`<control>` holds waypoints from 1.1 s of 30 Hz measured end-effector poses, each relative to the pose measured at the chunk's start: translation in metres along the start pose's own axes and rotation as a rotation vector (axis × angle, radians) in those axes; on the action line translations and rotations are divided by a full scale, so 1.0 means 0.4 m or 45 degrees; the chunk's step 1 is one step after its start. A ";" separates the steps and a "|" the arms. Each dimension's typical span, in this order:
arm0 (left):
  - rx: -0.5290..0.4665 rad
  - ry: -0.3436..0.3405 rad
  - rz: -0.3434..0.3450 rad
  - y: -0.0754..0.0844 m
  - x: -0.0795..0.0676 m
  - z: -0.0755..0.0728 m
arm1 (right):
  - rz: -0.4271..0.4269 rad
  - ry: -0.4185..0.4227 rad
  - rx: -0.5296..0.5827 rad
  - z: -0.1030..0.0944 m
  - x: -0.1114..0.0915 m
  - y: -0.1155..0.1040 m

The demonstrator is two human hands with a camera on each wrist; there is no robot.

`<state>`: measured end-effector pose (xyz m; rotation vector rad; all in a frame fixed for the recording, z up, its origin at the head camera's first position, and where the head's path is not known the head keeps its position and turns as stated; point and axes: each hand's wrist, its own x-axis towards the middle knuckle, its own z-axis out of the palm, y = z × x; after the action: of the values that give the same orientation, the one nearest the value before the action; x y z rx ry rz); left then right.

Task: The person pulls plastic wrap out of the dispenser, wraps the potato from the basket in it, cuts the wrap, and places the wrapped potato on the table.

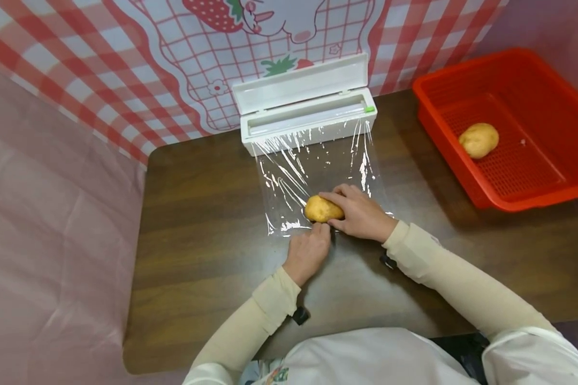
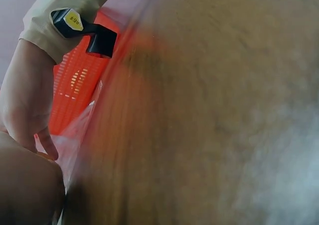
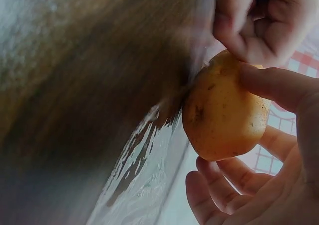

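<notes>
Right hand [image 1: 363,215] clamps potato [image 1: 320,209] on film [image 1: 334,166]; left hand [image 1: 308,250], just beside, pinches film's near edge, fingertips together. Box [image 1: 302,88] beyond both hands; basket [image 1: 534,117] right of them.

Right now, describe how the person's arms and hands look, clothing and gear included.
The left hand and right hand wear no gloves. Beige sleeves cover both forearms to the wrists, emerging from a white top. A small black device sits at each wrist; the right arm's black device bears a yellow label with dark characters too small to read surely.
</notes>
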<state>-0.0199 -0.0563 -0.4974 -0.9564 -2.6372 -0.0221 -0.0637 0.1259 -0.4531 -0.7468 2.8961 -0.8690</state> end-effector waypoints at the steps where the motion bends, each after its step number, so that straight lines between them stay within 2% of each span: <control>1: -0.002 0.020 -0.003 -0.002 -0.001 0.002 | -0.002 -0.002 -0.004 0.001 0.001 0.000; 8: -0.001 0.186 -0.011 -0.021 0.007 0.000 | -0.022 -0.051 -0.021 -0.001 -0.001 0.005; 13: -0.023 0.187 -0.007 -0.033 0.010 0.000 | -0.070 -0.130 -0.045 -0.006 -0.005 0.010; 17: -0.056 0.172 -0.016 -0.035 0.009 -0.004 | -0.136 -0.154 -0.072 0.000 -0.008 0.014; 28: -0.065 0.223 -0.040 -0.037 0.017 -0.006 | -0.263 -0.047 -0.151 0.014 -0.010 0.026; 33: -0.100 0.283 -0.025 -0.044 0.017 -0.003 | -0.259 -0.041 -0.158 0.008 -0.007 0.022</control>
<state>-0.0355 -0.0658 -0.4924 -0.8970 -2.4561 -0.2254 -0.0647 0.1320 -0.4606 -1.0707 2.9042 -0.6883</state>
